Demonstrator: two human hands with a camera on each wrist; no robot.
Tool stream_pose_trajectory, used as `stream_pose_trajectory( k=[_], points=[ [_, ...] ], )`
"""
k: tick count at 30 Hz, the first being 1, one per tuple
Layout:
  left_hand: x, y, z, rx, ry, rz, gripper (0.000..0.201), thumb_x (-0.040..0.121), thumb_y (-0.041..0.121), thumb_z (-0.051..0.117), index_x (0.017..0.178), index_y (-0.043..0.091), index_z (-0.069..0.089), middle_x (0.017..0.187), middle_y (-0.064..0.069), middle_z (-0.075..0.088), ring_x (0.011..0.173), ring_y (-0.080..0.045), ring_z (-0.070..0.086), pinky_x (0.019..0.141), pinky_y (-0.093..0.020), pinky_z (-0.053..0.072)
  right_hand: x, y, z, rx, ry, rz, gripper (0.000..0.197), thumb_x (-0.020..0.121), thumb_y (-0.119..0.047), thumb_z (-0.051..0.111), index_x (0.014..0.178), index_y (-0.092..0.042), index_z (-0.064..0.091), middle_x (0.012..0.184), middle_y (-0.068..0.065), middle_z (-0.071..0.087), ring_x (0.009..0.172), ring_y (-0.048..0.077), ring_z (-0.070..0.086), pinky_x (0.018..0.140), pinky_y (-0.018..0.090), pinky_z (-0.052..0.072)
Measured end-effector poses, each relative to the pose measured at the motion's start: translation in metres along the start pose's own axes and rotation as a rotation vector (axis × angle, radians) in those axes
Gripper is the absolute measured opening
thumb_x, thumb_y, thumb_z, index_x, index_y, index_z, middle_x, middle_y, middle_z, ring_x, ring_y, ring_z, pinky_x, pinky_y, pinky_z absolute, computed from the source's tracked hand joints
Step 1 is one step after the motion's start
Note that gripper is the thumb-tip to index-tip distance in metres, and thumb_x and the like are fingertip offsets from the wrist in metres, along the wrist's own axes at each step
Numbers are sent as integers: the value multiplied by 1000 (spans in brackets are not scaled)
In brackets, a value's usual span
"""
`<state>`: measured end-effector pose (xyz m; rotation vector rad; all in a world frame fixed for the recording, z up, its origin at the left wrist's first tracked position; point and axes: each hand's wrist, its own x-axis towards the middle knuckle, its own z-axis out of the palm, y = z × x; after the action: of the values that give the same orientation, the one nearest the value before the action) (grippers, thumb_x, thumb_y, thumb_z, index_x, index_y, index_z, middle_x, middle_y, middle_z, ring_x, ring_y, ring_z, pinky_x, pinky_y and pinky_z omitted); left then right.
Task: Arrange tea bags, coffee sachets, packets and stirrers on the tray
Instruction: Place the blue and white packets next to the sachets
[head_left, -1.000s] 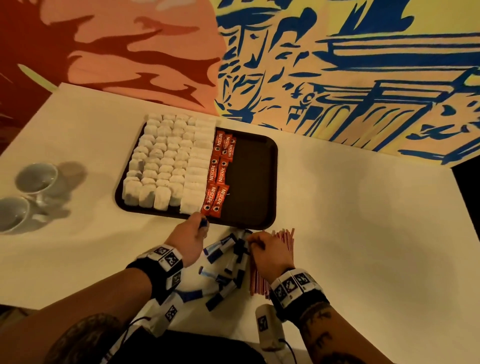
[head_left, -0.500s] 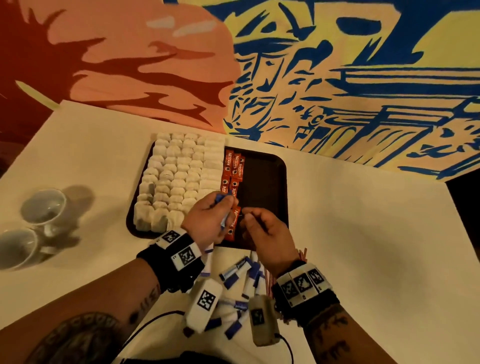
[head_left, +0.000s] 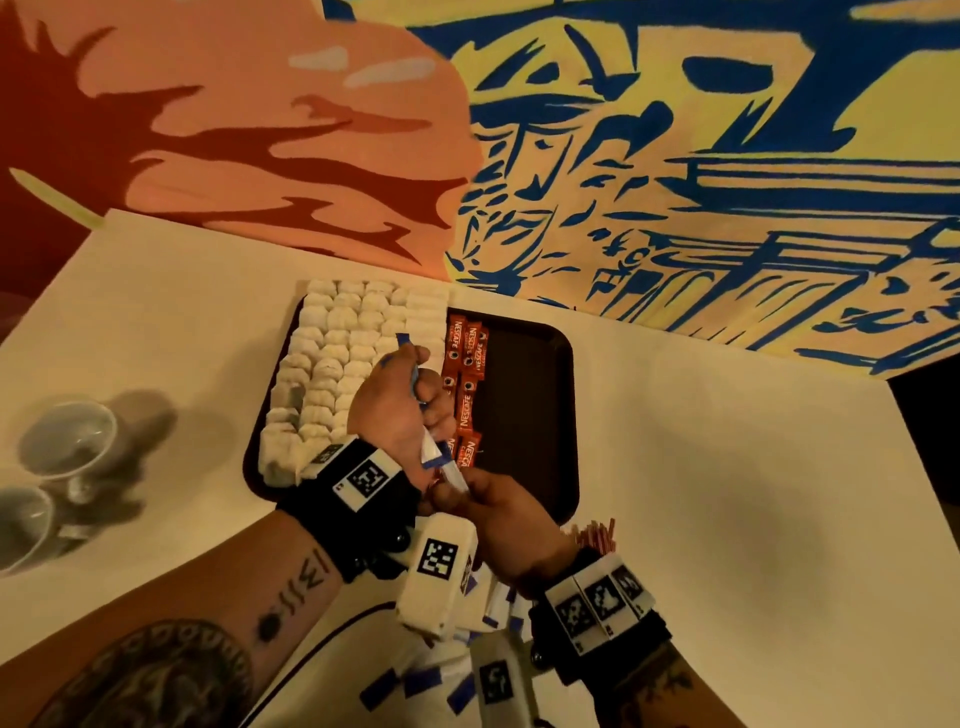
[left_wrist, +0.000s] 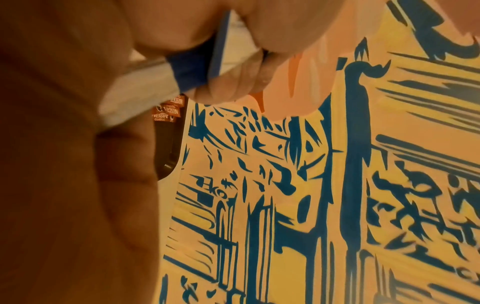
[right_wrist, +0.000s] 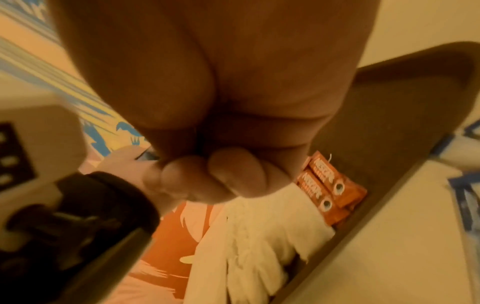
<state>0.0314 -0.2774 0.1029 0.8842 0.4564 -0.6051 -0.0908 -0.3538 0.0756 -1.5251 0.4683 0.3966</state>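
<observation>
A dark brown tray (head_left: 524, 415) holds rows of white tea bags (head_left: 353, 364) on its left and a column of orange coffee sachets (head_left: 467, 374) beside them. My left hand (head_left: 421, 384) hovers over the sachets and grips a bundle of white-and-blue packets (head_left: 434, 454); the left wrist view shows its fingers (left_wrist: 233, 82) curled round the packets (left_wrist: 182, 67). My right hand (head_left: 452, 491) is at the tray's near edge, under the left wrist, and pinches the lower end of a packet. Tea bags (right_wrist: 259, 226) and sachets (right_wrist: 330, 189) lie below its curled fingers (right_wrist: 233, 174).
More white-and-blue packets (head_left: 431, 680) lie loose on the white table near me. Red stirrers (head_left: 597, 535) lie in a bunch just right of my right wrist. Two cups (head_left: 67, 441) stand at the far left. A painted wall runs behind the tray.
Both hands rose from the packet pile on the table to the tray. The left hand carried its packets further over the sachets, and the right hand now pinches their lower end.
</observation>
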Motion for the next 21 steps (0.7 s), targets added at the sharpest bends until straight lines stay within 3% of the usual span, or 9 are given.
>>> stream_pose_trajectory(
  k=[2,5,7,9,12,14,16,19,21],
  points=[
    [2,3,-1,-41,50,24,15,101,23,44,90,16,51,50,5,39,41,-13,42,41,-21,39,1,0,-14,-8,-38,-9,24,96,-40,53,87,-21,66,66,4,61,54,16,53,52,28,42],
    [9,8,-7,-84,46,61,29,105,22,43,78,14,49,52,4,56,53,-15,64,66,-36,60,-1,0,-35,12,6,-76,32,103,-38,47,90,-13,61,60,1,55,51,13,49,51,24,40],
    [13,3,-10,-44,39,83,25,105,15,44,81,15,50,64,2,59,52,-15,62,52,-29,56,2,1,-50,26,43,-98,33,106,-34,45,96,-8,62,59,-1,53,51,11,47,51,23,39],
    [15,-10,-10,171,81,61,20,104,10,44,88,17,53,70,1,55,42,-12,47,38,-20,38,6,1,-62,22,65,-87,33,107,-27,42,101,-3,63,56,-5,50,48,7,44,49,20,36],
    [5,-33,-2,545,50,-41,28,100,33,55,77,17,52,56,-1,42,37,-12,30,38,-18,24,9,-2,-71,-140,125,-70,32,107,-30,41,103,-7,62,54,-11,51,47,2,45,51,21,36],
    [-3,-44,7,698,11,-98,42,92,52,61,68,19,50,48,2,35,35,-10,29,36,-19,26,11,-2,-75,-397,192,-65,29,106,-39,39,99,-19,59,68,-10,59,57,1,53,57,23,41],
    [-4,-55,16,783,27,-99,44,84,58,68,65,22,53,43,6,39,34,-9,36,37,-21,33,13,-2,-78,-598,237,-62,30,106,-45,34,101,-22,53,82,-5,63,71,11,60,67,33,49],
    [0,-66,24,793,106,44,26,79,46,79,74,23,67,62,3,68,60,-16,66,58,-28,52,15,-1,-79,-752,234,-77,27,105,-43,31,112,-22,46,99,4,64,84,24,64,72,39,50],
    [5,-68,26,753,122,67,18,79,38,80,81,21,73,77,-5,75,76,-23,72,73,-34,59,16,1,-78,-805,257,-115,22,104,-41,34,112,-24,45,103,3,62,89,24,62,75,39,49]
  ],
)
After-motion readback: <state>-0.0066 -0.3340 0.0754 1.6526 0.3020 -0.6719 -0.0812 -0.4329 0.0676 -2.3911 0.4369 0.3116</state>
